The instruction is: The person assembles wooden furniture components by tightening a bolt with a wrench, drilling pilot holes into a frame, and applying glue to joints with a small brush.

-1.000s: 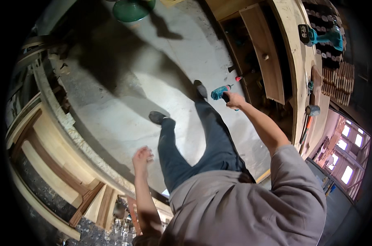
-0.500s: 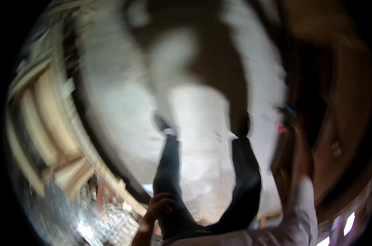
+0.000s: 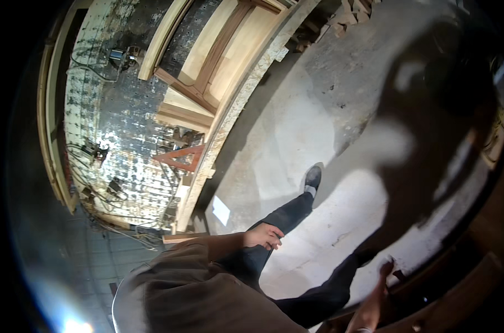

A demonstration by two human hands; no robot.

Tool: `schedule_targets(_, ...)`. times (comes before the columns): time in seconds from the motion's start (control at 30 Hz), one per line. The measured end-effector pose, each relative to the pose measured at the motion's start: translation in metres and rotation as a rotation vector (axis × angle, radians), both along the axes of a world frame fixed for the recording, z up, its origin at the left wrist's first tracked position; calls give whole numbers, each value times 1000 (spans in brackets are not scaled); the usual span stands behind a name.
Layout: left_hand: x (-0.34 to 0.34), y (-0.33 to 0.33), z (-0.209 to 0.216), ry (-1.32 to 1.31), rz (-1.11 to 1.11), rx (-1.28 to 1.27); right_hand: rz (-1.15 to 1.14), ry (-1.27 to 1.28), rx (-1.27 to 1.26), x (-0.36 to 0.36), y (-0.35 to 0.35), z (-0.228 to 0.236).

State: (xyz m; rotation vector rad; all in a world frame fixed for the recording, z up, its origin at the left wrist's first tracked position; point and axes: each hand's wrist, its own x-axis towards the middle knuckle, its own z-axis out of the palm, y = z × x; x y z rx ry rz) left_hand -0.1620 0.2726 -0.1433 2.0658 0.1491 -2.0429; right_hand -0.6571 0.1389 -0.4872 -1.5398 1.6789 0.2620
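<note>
Hands hold nothing clear: the left hand (image 3: 265,237) hangs loosely curled and empty by the person's thigh; the right hand (image 3: 384,270), blurred, reaches toward a dark bench edge (image 3: 457,288), grip unclear. Wooden frames (image 3: 218,61) lean far left.

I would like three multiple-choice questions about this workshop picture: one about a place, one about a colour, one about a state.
1. Where do the pale wooden frames lie?
A. upper left, along the wall
B. under the raised foot
C. on the person's lap

2. What colour is the small triangular frame near the tiled wall?
A. blue
B. reddish orange
C. white

3. How is the left hand?
A. gripping a drill
B. empty, fingers loosely curled
C. flat on the floor

Answers: 1 A, the frames lean at the upper left beside the concrete floor. 2 B, its bars look reddish orange. 3 B, nothing shows in it, by the dark trouser leg.
</note>
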Motion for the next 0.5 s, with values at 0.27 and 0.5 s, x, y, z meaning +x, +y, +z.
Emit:
schedule_targets(0.27, 29, -130, 37, 298, 836, -444, 411, -830, -438, 403, -87, 438)
schedule_targets(0.5, 127, -187, 239, 473, 784, -600, 775, -245, -629, 480, -150, 524)
